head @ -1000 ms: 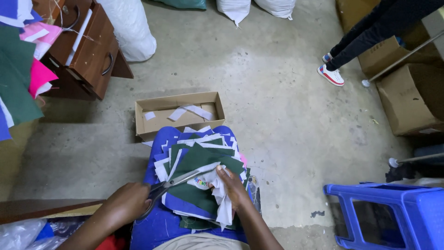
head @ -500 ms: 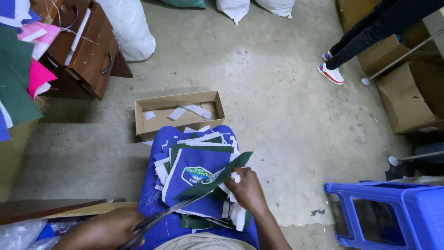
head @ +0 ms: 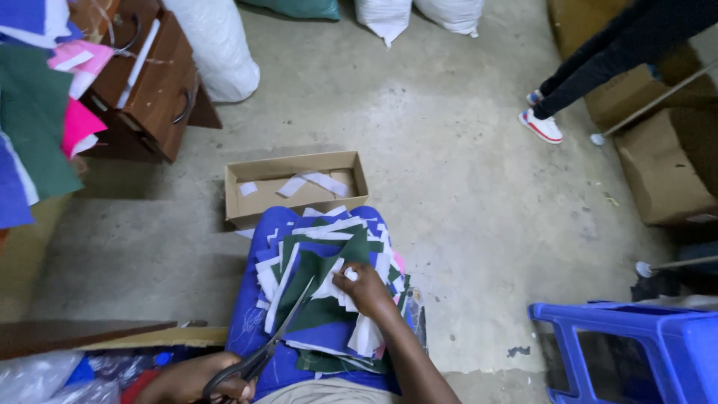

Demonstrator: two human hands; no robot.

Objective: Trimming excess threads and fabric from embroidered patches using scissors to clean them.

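Far left: heap of green, pink and blue fabric (head: 34,112) hanging beside a brown wooden drawer unit (head: 153,82). Low in the frame, left hand (head: 196,379) closed around the handles of dark scissors (head: 268,346), blades slightly parted and pointing up and to the right, tips over a green cloth piece (head: 318,288). Scissor tips near the right hand but apart from it. Green piece on top of a pile of blue, green and white cloth pieces (head: 329,247), all resting on a blue surface (head: 258,299) at the lap. Just beyond the pile, on the concrete floor, an open cardboard box (head: 295,187) with white strips inside. Right hand (head: 366,288) pressed palm-down on the pile, fingers pinching white scraps (head: 340,284) at the green piece's right edge. Further right: blue plastic stool (head: 628,348); above, another person's leg and a white shoe (head: 542,127), beside cardboard cartons (head: 658,172).
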